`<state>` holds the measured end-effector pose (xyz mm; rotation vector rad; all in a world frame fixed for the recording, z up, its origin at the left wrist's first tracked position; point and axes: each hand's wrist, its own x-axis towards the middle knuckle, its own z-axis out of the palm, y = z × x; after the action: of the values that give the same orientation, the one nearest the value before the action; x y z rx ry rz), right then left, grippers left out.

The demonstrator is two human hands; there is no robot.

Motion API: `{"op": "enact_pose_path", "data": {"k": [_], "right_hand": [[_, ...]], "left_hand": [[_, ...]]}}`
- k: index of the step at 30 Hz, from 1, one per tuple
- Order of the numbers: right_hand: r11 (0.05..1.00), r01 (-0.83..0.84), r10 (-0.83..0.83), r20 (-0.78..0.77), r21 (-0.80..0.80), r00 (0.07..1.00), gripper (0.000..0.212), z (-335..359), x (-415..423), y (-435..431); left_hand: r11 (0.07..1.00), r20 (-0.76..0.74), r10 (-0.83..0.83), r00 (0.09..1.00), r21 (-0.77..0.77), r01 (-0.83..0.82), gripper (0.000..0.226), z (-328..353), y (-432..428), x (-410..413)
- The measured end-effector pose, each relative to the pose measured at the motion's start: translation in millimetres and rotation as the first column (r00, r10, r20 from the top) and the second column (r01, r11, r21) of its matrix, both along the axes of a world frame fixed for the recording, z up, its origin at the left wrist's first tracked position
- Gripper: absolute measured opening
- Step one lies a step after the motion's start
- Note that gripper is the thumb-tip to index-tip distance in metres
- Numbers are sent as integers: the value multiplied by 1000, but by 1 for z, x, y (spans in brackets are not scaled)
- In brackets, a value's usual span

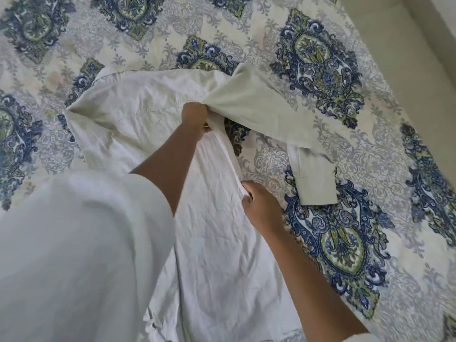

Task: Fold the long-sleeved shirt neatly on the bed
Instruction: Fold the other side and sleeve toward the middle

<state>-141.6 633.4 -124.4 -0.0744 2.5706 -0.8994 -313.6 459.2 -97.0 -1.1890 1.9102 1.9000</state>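
A pale, off-white long-sleeved shirt [138, 114] lies spread on the patterned bed, its body running from the collar end at the top down toward me. My left hand [195, 117] grips the shirt at the right armpit, where the sleeve joins the body. My right hand [259, 206] pinches the shirt's right side edge lower down. That edge is lifted and stretched taut between both hands. The right sleeve [266, 112] runs out to the right and bends down to its cuff [317, 183], flat on the bed. The left sleeve is tucked at the far left.
The bedspread [333, 70] is cream with blue and green ornaments and extends all round the shirt. A pale wall or bed surround [419, 40] borders the bed at the upper right. My own loose white sleeve [74, 243] fills the lower left and hides part of the shirt.
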Motion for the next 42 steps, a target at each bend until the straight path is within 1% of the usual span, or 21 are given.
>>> {"op": "enact_pose_path", "data": {"k": [2, 4, 6, 7, 9, 11, 13, 15, 17, 19, 22, 23, 26, 28, 29, 32, 36, 38, 40, 42], "right_hand": [[998, -61, 61, -13, -3, 998, 41, 5, 6, -10], [992, -119, 119, -20, -30, 993, 43, 11, 14, -23], [980, -196, 196, -25, -11, 980, 44, 14, 22, -35], [970, -243, 243, -17, 28, 970, 45, 15, 27, -42], [943, -315, 315, 24, 102, 949, 47, 14, 37, -55], [924, -353, 345, 82, 143, 935, 51, 9, 48, -65], [908, -383, 365, 130, 168, 922, 58, 5, 59, -72], [909, -372, 348, 149, 189, 926, 59, 3, 70, -74], [928, -315, 288, 155, 198, 945, 48, 5, 82, -69], [947, -254, 222, 172, 195, 960, 36, 9, 94, -60], [949, -229, 173, 247, 216, 953, 30, 16, 108, -48], [945, -233, 164, 282, 231, 945, 31, 18, 110, -45], [912, -287, 157, 397, 293, 904, 31, 22, 118, -36], [889, -320, 156, 440, 328, 884, 29, 26, 127, -31], [881, -334, 162, 447, 336, 879, 29, 27, 133, -30], [868, -364, 198, 435, 339, 878, 35, 27, 156, -30], [878, -352, 235, 349, 323, 907, 48, 29, 190, -25], [888, -355, 273, 286, 291, 918, 48, 30, 205, -21], [898, -351, 311, 183, 265, 933, 45, 30, 219, -19], [879, -392, 358, 164, 272, 919, 49, 30, 227, -19]], "left_hand": [[988, -7, 95, 995, 121, -94, 30, 2, -18, 9], [977, -6, 129, 992, 171, -126, 30, 5, -40, 18], [977, 31, 125, 992, 173, -129, 28, 8, -58, 27], [983, 67, 104, 992, 145, -113, 28, 9, -68, 32], [996, 174, 10, 985, 84, -25, 24, 9, -83, 44], [993, 269, -88, 959, 96, 65, 13, 5, -93, 56], [986, 289, -120, 950, 143, 81, 12, -1, -101, 67], [988, 260, -80, 962, 148, 42, 17, -8, -104, 76], [993, 211, -34, 977, 114, 10, 17, -15, -103, 83], [999, 146, 7, 989, 44, -14, 18, -21, -96, 90], [991, 112, -66, 992, -111, 78, 21, -27, -76, 106], [986, 120, -88, 989, -129, 104, 22, -28, -68, 112], [994, 226, -77, 971, -53, 91, 19, -28, -46, 135], [989, 300, -133, 945, -16, 144, 14, -24, -32, 154], [988, 314, -147, 938, -2, 156, 14, -24, -27, 162], [995, 323, -104, 940, 30, 100, 16, -19, -15, 189], [981, 370, -192, 909, 91, 170, 15, -11, 9, 234], [984, 387, -174, 906, 97, 147, 17, -18, 16, 255], [997, 393, -83, 916, 23, 80, 24, -28, 13, 270], [995, 365, -8, 931, -87, 43, 28, -35, 4, 281]]}}
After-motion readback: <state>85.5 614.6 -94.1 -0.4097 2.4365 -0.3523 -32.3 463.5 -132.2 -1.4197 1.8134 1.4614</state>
